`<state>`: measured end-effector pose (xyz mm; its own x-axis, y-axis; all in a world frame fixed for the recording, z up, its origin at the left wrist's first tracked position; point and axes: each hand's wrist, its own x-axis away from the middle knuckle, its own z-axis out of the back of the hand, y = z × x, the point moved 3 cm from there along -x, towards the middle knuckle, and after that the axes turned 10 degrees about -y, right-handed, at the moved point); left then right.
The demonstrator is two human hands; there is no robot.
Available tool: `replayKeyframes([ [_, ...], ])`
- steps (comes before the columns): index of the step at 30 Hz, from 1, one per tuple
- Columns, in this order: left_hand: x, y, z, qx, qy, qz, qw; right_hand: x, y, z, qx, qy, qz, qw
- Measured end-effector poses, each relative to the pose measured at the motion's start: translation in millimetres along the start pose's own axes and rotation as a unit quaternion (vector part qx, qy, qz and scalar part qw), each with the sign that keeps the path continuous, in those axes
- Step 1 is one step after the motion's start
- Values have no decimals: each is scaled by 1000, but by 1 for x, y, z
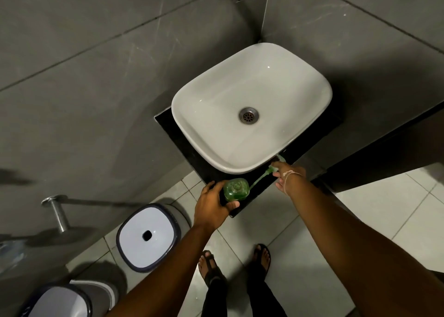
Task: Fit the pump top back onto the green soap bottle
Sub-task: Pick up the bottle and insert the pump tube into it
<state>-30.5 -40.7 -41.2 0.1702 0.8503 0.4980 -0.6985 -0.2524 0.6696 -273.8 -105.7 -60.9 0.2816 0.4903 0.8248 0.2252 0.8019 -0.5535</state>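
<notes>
A: Where do we have the translucent green plastic soap bottle (236, 188)?

B: On the black stone table (262, 188), at its near corner, just in front of the front rim of the white ceramic basin (252, 105). Our left hand (211, 208) cups it from the side away from the basin, fingers curled round the body and thumb across the near face, so the bottle stands upright with its open neck facing up at us.

A: And the pale green pump top with its long dip tube (260, 179)?

B: Our right hand (287, 176) pinches the pump head between fingertips and thumb, close under the basin's front rim, to the right of the bottle. The tube runs from that hand down and leftward to the bottle.

A: So the tube lies slanted, not upright.

B: Yes, and that is what the next move turns on. The long axis of the tube points from the right hand towards the neck, and its free end sits at or just inside the opening; we cannot tell which. The pump head itself is well off to the right of the neck.

A: Then we judge the right hand must swing the head over above the neck, bringing the tube upright, before it goes down.

B: Agreed, with the left hand simply bracing the bottle.
</notes>
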Motion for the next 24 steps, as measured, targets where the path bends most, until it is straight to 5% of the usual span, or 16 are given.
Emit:
replayKeyframes([
  [4, 0, 0, 2, -5, -4, -9, 1000, 45, 13, 22, -87, 6, 29, 996],
  [7, 0, 1, 4, -8, -9, -8, 1000, 96, 16, 41, -36, 42, 189, 980],
  [12, -1, 1, 4, -24, -21, -4, 999, 182, 4, 30, 47, -2, 423, 905],
  [24, 1, 4, 8, -35, -21, -7, 999, 164, 4, -23, 320, 59, 526, 786],
])
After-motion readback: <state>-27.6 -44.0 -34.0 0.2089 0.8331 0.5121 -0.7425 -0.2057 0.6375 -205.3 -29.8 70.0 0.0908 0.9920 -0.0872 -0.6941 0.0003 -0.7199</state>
